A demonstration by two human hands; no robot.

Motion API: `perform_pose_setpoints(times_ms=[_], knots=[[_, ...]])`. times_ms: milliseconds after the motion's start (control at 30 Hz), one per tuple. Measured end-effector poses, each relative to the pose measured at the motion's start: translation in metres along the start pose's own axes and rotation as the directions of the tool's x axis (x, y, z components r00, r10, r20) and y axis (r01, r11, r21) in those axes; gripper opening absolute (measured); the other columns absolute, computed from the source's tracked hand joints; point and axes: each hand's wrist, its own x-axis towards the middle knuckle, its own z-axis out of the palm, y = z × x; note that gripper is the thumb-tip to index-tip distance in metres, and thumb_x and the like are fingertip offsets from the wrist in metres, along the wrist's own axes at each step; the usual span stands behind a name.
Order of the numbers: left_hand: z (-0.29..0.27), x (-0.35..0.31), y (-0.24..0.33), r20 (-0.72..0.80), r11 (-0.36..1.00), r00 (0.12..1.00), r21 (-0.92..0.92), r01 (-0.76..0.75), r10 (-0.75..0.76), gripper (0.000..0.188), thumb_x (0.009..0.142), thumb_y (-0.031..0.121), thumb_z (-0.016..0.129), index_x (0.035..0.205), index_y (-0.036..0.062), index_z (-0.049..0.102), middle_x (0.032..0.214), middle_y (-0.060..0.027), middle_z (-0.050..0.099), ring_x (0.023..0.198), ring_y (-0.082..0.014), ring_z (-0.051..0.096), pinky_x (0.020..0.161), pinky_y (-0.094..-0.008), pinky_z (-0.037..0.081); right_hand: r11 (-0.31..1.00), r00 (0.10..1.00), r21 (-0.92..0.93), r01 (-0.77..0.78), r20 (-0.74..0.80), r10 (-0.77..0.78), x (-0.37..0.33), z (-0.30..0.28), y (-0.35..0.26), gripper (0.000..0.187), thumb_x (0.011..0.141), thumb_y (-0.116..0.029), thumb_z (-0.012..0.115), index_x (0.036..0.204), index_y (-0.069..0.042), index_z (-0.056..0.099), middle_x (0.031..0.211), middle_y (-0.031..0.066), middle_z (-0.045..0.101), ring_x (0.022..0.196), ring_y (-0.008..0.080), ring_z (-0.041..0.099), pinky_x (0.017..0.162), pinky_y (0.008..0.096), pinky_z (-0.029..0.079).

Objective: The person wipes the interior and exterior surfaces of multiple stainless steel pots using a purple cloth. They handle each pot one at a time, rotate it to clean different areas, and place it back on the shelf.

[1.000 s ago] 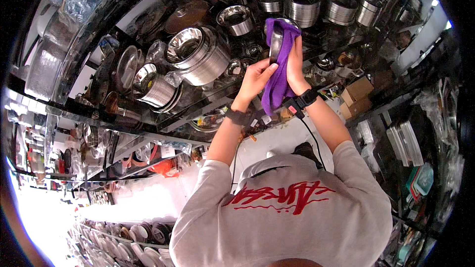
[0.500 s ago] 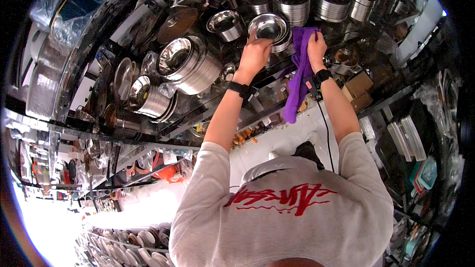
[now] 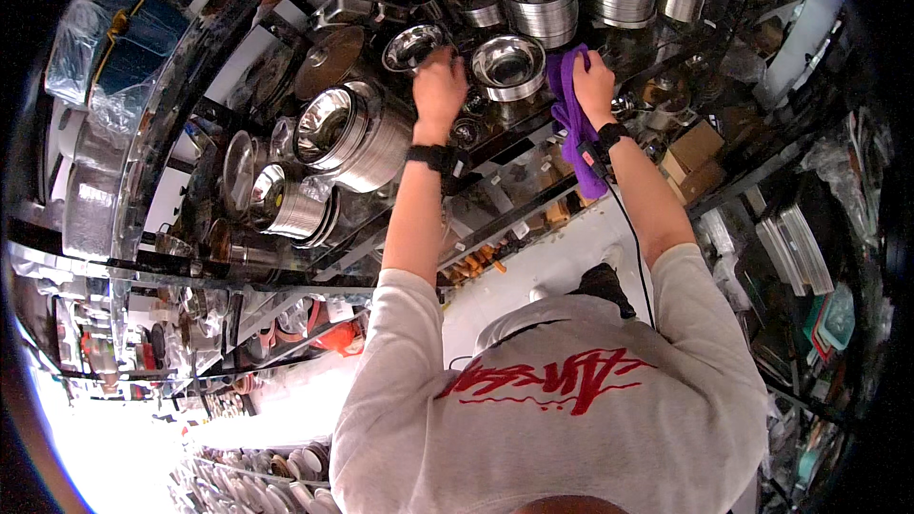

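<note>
My left hand [image 3: 440, 90] is at the right rim of a shiny steel bowl [image 3: 409, 44], its fingers curled over the edge and slightly blurred. To its right, a short stack of steel bowls [image 3: 508, 65] stands on the dark shelf, touched by neither hand. My right hand [image 3: 592, 86] grips a bunched purple cloth [image 3: 571, 124] just right of that stack. The cloth's lower end hangs over the shelf's front edge.
Taller stacks of steel bowls [image 3: 540, 2] fill the back of the shelf. Larger basins [image 3: 357, 138] stand at the left. A cardboard box [image 3: 693, 152] sits below on the right. A black cable [image 3: 636, 233] hangs from my right wrist.
My left hand has left the middle bowl stack and moved left to the neighbouring steel bowl. My right hand still grips the purple cloth, which now hangs more bunched.
</note>
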Motion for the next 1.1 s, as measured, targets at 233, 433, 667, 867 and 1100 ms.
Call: perform_pose_setpoints(times_ms=[233,433,667,867,1100], knots=[[0.018,0.013,-0.064,0.219,0.945,0.953,0.294,0.141,-0.21,0.031,0.092,0.025,0.055,0.098,-0.0042,0.063,0.085,-0.0213,0.065,0.075,-0.0381,0.064,0.061,-0.0463,0.053,0.999,0.998,0.036,-0.023,0.052,0.021,-0.001,-0.008,-0.014,0.033,0.089,-0.028,0.051,0.103,0.001,0.06,0.077,0.0272,0.063,0.073,0.0443,0.061,0.066,0.0507,0.05],[-0.011,0.015,-0.036,-0.067,0.978,0.982,0.1,0.184,-0.178,0.018,0.09,0.016,0.057,0.096,0.0003,0.065,0.087,-0.0199,0.063,0.076,-0.0369,0.062,0.064,-0.0445,0.051,0.996,0.995,0.061,-0.07,0.069,0.065,0.0,-0.003,-0.007,0.038,0.088,-0.03,0.054,0.105,0.003,0.06,0.083,0.0292,0.063,0.079,0.0441,0.061,0.071,0.05,0.05],[-0.04,-0.038,0.0,-0.272,0.993,0.962,-0.113,-0.037,0.005,0.012,0.084,0.009,0.062,0.094,0.0026,0.064,0.09,-0.0147,0.063,0.08,-0.0329,0.061,0.071,-0.0382,0.049,0.972,0.979,0.208,-0.113,0.189,0.073,0.003,-0.003,0.004,0.028,0.09,-0.028,0.053,0.099,-0.002,0.06,0.079,0.0236,0.062,0.074,0.04,0.061,0.066,0.0454,0.045],[-0.036,-0.101,0.009,-0.187,0.896,0.975,-0.443,0.023,-0.118,0.011,0.083,0.009,0.064,0.088,-0.0007,0.063,0.094,-0.0133,0.063,0.079,-0.0255,0.062,0.07,-0.0328,0.049,0.356,0.848,0.769,-0.53,0.471,0.244,-0.005,-0.013,0.007,0.04,0.098,-0.028,0.046,0.127,-0.001,0.05,0.116,0.0056,0.06,0.102,0.0176,0.057,0.086,0.0303,0.045],[-0.032,-0.129,0.003,-0.081,0.864,0.939,-0.424,0.271,-0.334,0.008,0.084,0.008,0.063,0.088,0.0012,0.064,0.092,-0.0102,0.062,0.082,-0.0232,0.061,0.07,-0.0332,0.048,0.197,0.833,0.812,-0.549,0.55,0.053,-0.043,-0.036,-0.046,0.04,0.097,-0.028,0.049,0.131,-0.007,0.047,0.121,0.0016,0.057,0.108,0.0129,0.055,0.091,0.0281,0.044]])
